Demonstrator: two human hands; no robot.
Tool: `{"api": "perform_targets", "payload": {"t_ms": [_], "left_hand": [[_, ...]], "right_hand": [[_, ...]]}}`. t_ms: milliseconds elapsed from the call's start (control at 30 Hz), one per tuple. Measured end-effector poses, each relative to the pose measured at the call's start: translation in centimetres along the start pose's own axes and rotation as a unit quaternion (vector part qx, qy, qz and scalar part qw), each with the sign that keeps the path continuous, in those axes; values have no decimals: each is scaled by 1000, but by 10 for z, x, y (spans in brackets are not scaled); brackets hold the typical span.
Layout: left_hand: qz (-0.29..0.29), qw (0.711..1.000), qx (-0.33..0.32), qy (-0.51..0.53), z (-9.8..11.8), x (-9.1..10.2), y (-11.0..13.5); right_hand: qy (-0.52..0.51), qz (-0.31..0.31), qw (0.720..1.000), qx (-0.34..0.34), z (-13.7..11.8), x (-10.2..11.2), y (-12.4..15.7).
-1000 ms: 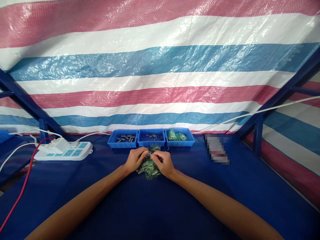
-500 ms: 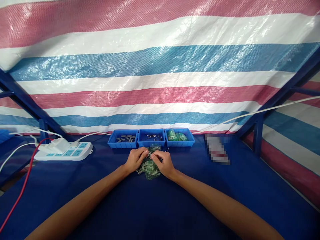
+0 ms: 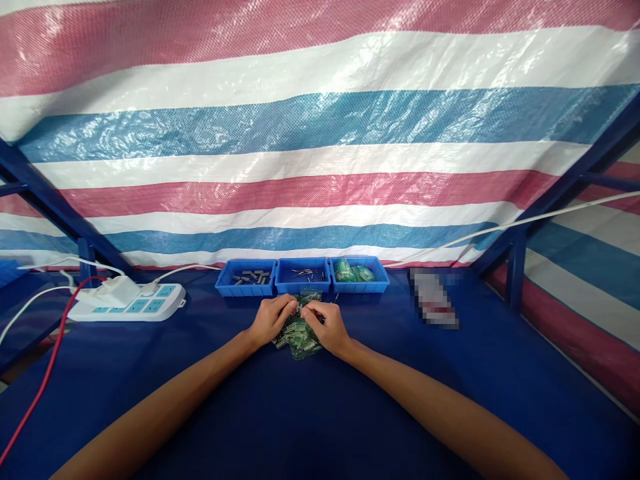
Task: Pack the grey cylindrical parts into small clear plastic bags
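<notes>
Because both hands work right over the heap, a slip is the trouble I'd fear most. With the heap as my clock's centre, the left hand [image 3: 271,319] sits at ten o'clock, its grip pinching what seems a small shiny piece [image 3: 299,311]; the right hand [image 3: 327,325], near half past two, pinches at the same piece. If either grip rolled it, I judge it would drop among its likes and be hard to pick out. Between one and two o'clock, a loose pin [image 3: 336,298] lies just beside the right hand's knuckles, where a careless sweep could knock it away.

The held piece is mostly hidden by fingertips, so I can't make out its form. Below it, on the dark blue tabletop [image 3: 300,413], the heap [image 3: 301,339] looks green, glossy and crumpled: see-through plastic with slender silvery parts, though I can't tell which lie inside. Blue bins stand beyond: left [image 3: 245,291] at half past ten, middle [image 3: 303,287] at twelve, right [image 3: 361,287] at half past one.
</notes>
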State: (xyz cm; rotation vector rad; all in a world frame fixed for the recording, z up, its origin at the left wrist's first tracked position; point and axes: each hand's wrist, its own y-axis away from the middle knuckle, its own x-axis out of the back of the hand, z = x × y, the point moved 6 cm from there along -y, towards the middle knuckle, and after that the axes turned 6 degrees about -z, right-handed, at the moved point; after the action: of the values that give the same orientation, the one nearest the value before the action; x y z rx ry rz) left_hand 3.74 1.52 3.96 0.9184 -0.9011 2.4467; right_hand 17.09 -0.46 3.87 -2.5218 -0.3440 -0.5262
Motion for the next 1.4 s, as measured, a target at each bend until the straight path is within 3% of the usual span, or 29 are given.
{"api": "perform_targets", "payload": {"t_ms": [1400], "left_hand": [[-11,1000,9,-2,-1,-2,-2]], "right_hand": [[-3,-11,1000,-21,3,-1,-3]]}}
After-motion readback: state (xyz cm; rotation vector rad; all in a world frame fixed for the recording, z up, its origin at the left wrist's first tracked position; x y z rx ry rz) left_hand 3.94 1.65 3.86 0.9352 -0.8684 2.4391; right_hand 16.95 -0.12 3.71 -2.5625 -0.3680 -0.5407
